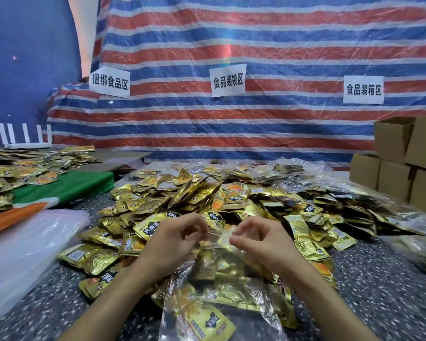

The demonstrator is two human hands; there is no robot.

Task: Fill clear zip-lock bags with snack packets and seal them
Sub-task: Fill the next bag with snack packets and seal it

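A striped tarp [256, 45] hangs behind the speckled bench [379, 279]. Cardboard boxes [403, 163] stand at its right edge, and a heap of gold snack packets [182, 200] covers its middle. At the near edge lies the clear zip-lock bag [221, 286], partly filled. The left hand [175, 239] and the right hand [263, 239] both pinch its top.

Head-worn view, forward and down

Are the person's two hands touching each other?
Apart. Head view: left hand and right hand each pinch the top of the clear bag, with plastic showing between their fingertips.
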